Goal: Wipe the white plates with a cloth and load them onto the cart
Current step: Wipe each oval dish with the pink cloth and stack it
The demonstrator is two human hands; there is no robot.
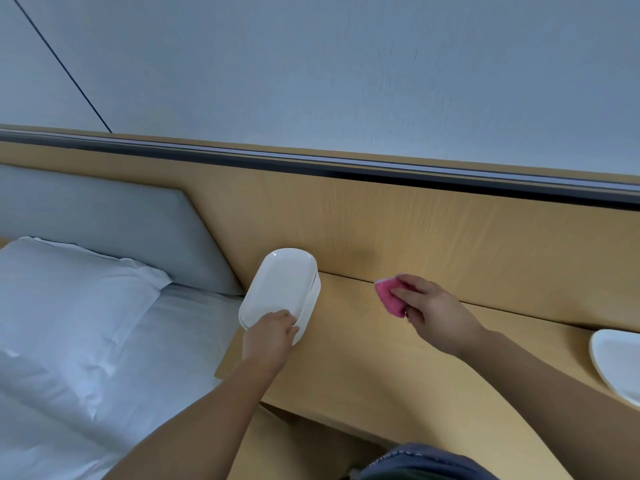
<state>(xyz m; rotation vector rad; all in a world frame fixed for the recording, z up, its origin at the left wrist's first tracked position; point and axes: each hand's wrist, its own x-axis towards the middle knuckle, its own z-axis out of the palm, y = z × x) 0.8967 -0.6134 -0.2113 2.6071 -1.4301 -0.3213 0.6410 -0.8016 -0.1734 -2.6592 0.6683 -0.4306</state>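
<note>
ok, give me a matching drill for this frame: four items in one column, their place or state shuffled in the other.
Items:
1. oval plate
2. pink cloth
3. second plate
4. pillow

Places or states:
A. on the bed
B. gripped at its near end by the left hand
C. held in the right hand
D. lying on the wooden top, cut off by the right frame edge

Pairs: 1-B, 2-C, 3-D, 4-A

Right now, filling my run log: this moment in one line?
left hand grips white plate | right hand holds pink cloth | second plate untouched
</note>
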